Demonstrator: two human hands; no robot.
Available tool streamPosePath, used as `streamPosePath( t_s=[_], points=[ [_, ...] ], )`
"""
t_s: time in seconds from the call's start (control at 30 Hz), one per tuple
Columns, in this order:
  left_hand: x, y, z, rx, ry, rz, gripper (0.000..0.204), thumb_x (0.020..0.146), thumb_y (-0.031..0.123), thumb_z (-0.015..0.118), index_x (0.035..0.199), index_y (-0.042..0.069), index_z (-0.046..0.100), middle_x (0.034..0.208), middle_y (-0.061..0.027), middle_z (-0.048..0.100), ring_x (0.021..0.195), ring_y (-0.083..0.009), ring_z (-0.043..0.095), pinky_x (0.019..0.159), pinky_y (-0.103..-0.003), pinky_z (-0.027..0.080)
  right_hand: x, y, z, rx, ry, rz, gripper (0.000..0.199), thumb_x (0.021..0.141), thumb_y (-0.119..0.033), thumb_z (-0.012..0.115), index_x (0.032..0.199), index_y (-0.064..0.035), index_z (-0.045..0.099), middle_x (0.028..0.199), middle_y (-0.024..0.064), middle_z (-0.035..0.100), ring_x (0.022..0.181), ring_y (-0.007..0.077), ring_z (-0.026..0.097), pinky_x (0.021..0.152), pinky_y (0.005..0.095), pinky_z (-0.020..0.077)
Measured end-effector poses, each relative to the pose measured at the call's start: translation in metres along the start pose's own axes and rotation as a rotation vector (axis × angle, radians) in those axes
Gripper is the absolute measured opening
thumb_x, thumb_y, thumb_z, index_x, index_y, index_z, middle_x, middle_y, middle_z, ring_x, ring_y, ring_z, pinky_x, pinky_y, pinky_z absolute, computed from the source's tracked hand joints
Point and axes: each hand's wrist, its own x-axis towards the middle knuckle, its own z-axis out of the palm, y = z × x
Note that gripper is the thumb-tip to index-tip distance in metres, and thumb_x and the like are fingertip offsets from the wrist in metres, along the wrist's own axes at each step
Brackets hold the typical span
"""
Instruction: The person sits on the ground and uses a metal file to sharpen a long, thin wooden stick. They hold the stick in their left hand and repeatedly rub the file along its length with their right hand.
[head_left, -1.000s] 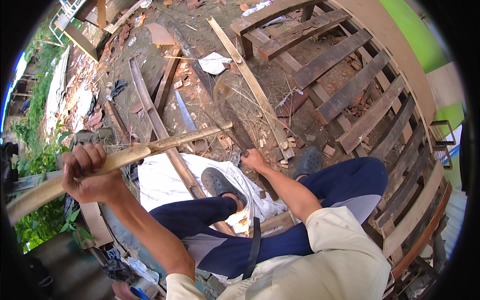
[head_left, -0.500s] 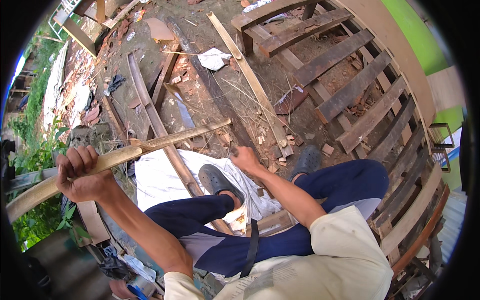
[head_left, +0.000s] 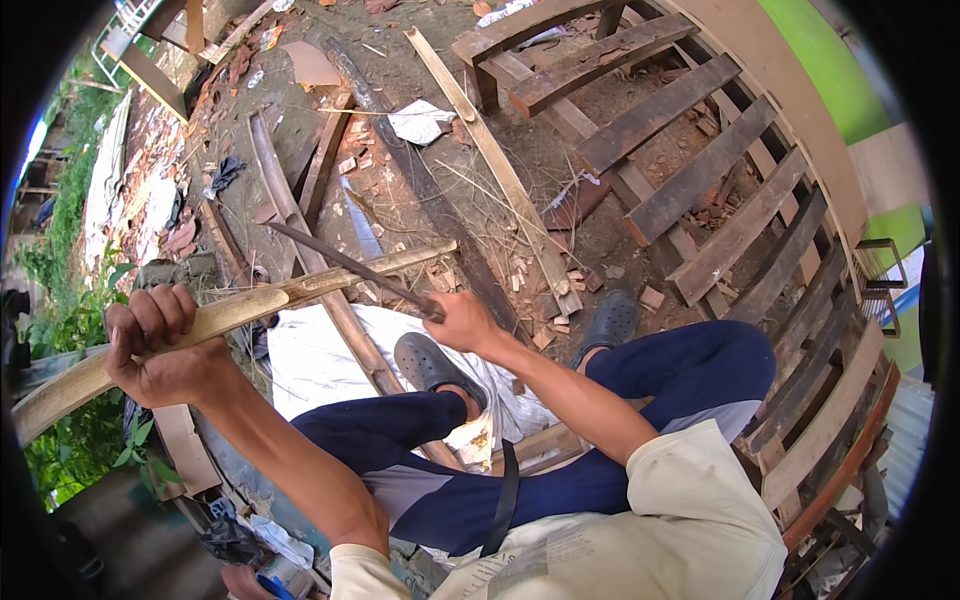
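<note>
My left hand (head_left: 158, 345) is wrapped round a split bamboo length (head_left: 228, 314), holding it up on the left. The bamboo slants to the right, its thinner end over the ground in front of me. My right hand (head_left: 462, 322) grips the handle end of a long, dark, narrow machete (head_left: 345, 262), seen nearly edge-on. Its blade points up and left, passing above the bamboo in this view; I cannot tell whether they touch. Below them, another split bamboo length (head_left: 355, 335) lies over a white cloth (head_left: 305, 370), between my left hand and my left foot.
A slatted wooden frame (head_left: 735, 195) runs along the right. Ahead lie a long bamboo piece (head_left: 500, 165), a dark timber (head_left: 405, 155), a handsaw blade (head_left: 360, 222), wood chips and a white scrap (head_left: 420, 122). Green plants (head_left: 70, 445) grow at the left.
My right hand has moved slightly left, and the machete, barely visible before, now extends up and left across the bamboo. My left hand keeps its hold on the bamboo, almost unmoved.
</note>
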Motion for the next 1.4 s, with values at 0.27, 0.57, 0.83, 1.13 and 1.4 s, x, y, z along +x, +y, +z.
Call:
streamPosePath(
  t_s=[0.27, 0.57, 0.83, 1.13, 1.4],
  points=[
    [-0.002, -0.002, 0.004, -0.008, 0.056, 0.026, 0.03, 0.084, 0.025, 0.05, 0.068, 0.016, 0.027, 0.058, 0.003, 0.02, 0.05, -0.0097, 0.016, 0.046, -0.028, 0.016, 0.015, 0.099, 0.008, -0.056, -0.005, 0.538, 0.033, 0.074, -0.019, 0.062, 0.09, 0.0095, 0.069, 0.086, 0.0322, 0.067, 0.086, 0.0433, 0.069, 0.08, 0.0489, 0.0539],
    [0.002, 0.0, 0.0, 0.01, 0.065, -0.019, 0.029, 0.085, 0.026, 0.048, 0.068, 0.015, 0.027, 0.058, 0.0024, 0.019, 0.05, -0.0098, 0.015, 0.046, -0.029, 0.015, 0.007, 0.047, 0.001, -0.083, -0.024, 0.029, 0.034, 0.075, -0.025, 0.064, 0.102, -0.0056, 0.071, 0.086, 0.0241, 0.069, 0.082, 0.0381, 0.069, 0.076, 0.0482, 0.0543],
    [0.001, -0.001, -0.001, 0.02, 0.082, -0.014, 0.03, 0.084, 0.026, 0.049, 0.067, 0.016, 0.027, 0.058, 0.002, 0.02, 0.049, -0.0108, 0.016, 0.047, -0.028, 0.017, 0.018, 0.151, 0.008, 0.39, -0.098, 0.71, 0.022, 0.075, -0.015, 0.065, 0.077, 0.007, 0.063, 0.067, 0.0176, 0.064, 0.053, 0.0212, 0.062, 0.046, 0.037, 0.0486],
    [-0.002, 0.0, 0.004, 0.05, 0.062, 0.013, 0.029, 0.084, 0.027, 0.049, 0.068, 0.015, 0.027, 0.058, 0.0023, 0.02, 0.049, -0.0101, 0.016, 0.046, -0.028, 0.016, 0.014, 0.02, 0.002, -0.005, -0.011, 0.066, 0.032, 0.075, -0.022, 0.062, 0.085, 0.009, 0.064, 0.077, 0.0271, 0.067, 0.072, 0.0391, 0.068, 0.068, 0.0459, 0.0537],
    [-0.005, 0.003, -0.004, 0.023, 0.055, -0.006, 0.031, 0.083, 0.026, 0.052, 0.069, 0.016, 0.027, 0.058, 0.0027, 0.02, 0.049, -0.0103, 0.015, 0.046, -0.028, 0.016, 0.011, 0.182, 0.007, 0.09, -0.124, 0.613, 0.024, 0.078, -0.018, 0.063, 0.083, 0.0048, 0.067, 0.076, 0.0231, 0.066, 0.066, 0.0295, 0.066, 0.061, 0.0434, 0.0525]
  ],
)
